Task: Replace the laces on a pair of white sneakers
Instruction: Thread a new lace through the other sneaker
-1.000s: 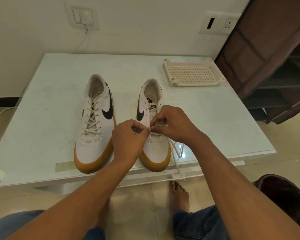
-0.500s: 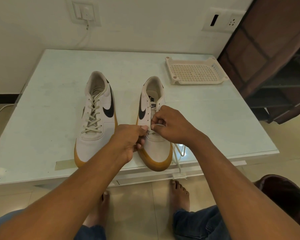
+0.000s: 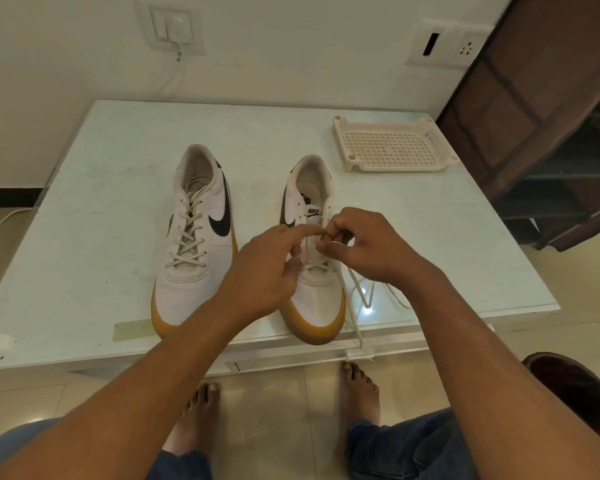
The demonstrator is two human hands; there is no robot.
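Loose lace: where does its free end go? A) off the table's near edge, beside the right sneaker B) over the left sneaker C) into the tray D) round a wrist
A: the lace runs from the right sneaker across the table and hangs over its near edge.

Worn on the head, wide-angle; aimed forward and down at the table [image 3: 84, 237] from close above, with forearms [image 3: 153, 393] and feet [image 3: 357, 386] in the near foreground and the wall [image 3: 291, 46] along the top.
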